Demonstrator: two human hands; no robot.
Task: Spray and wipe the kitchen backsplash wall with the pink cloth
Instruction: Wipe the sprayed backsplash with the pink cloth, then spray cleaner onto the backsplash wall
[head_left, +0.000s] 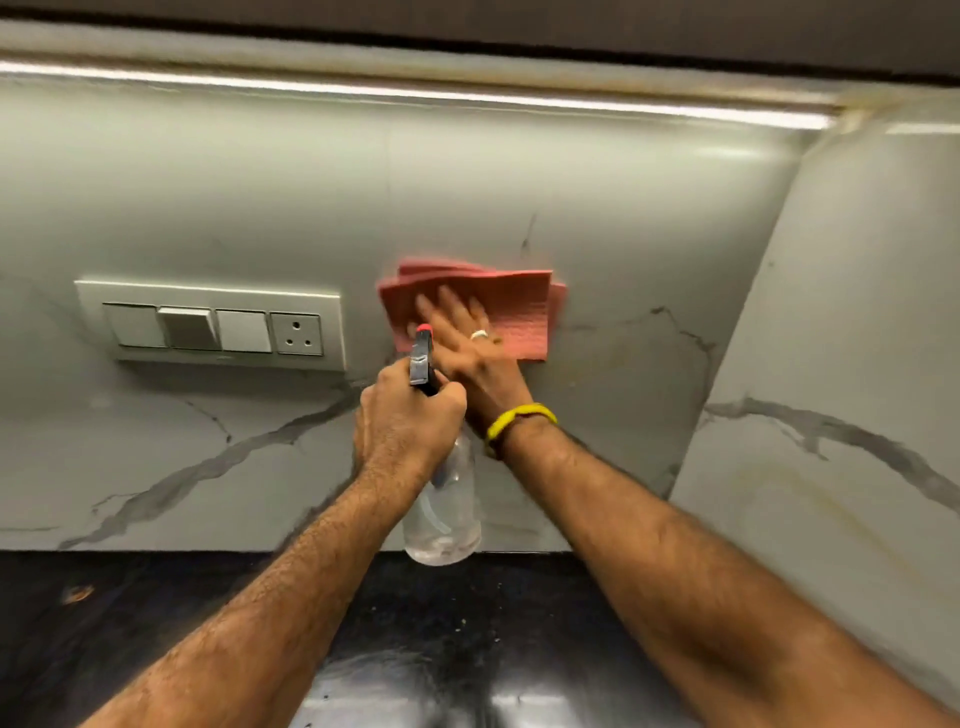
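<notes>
A folded pink cloth (514, 312) lies flat against the white marble backsplash (260, 208), just right of the switch panel. My right hand (467, 343) presses on the cloth's lower left part with fingers spread; it wears a ring and a yellow wristband. My left hand (405, 421) is closed around the neck of a clear spray bottle (447, 514) with a black trigger head and red nozzle. The bottle hangs upright in front of the wall, just below and left of the cloth, and partly overlaps my right hand.
A white switch panel with a socket (213, 325) sits on the wall at the left. A side wall panel (857, 338) closes the corner on the right. The black countertop (156, 623) runs along below. A light strip (415, 93) glows under the cabinet.
</notes>
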